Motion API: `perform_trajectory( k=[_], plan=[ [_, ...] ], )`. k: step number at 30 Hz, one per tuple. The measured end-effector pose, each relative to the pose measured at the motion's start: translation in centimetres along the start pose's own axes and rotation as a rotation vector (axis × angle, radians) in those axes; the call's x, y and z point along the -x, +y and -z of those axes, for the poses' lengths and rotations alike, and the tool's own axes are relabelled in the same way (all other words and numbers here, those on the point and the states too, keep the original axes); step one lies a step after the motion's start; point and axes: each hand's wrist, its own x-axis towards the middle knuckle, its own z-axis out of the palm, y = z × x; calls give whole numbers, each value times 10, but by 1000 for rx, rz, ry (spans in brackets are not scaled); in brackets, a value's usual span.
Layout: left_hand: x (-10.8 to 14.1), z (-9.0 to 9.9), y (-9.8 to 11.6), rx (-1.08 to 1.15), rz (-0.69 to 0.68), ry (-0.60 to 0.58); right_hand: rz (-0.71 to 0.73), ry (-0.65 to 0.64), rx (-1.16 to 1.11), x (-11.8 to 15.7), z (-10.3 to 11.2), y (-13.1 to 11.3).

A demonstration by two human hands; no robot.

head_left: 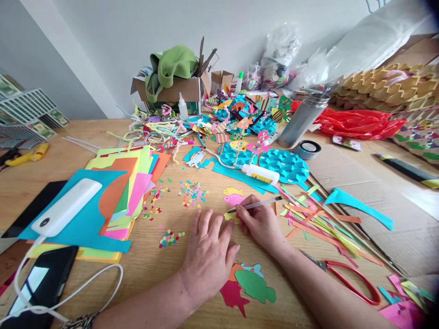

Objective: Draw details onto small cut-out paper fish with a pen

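My right hand point(259, 224) grips a pen point(262, 204), its tip down at a small yellow-green paper fish point(230, 216). That fish is partly covered by my fingers. My left hand point(211, 251) lies flat on the table with fingers spread, its fingertips close to the same fish. Just beyond sit a pink paper fish point(232, 199) and a yellow paper fish point(233, 191). Nearer to me, between my forearms, a green paper fish point(255, 285) overlaps a red one point(233, 294), with orange and light-blue cutouts partly hidden beneath.
Left are stacked coloured papers point(137, 183), a white power bank point(66, 207) and a phone point(44, 278). Confetti point(192, 193) lies ahead. A glue bottle point(261, 174), steel flask point(303, 119) and blue discs point(284, 165) stand beyond. Right are paper strips point(318, 210) and red-handled scissors point(353, 278).
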Motion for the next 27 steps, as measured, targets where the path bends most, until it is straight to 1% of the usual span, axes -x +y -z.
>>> perform_trajectory(
  k=[6,16,27],
  plan=[
    [0,1,0,9,27,27,7,-13,15,-1,1,-1],
    [0,-1,0,9,20,63,1,-17,-2,-1,0,-1],
    [0,-1,-1,14,-8,48,0,-15,0,-1,0,-1]
  ],
)
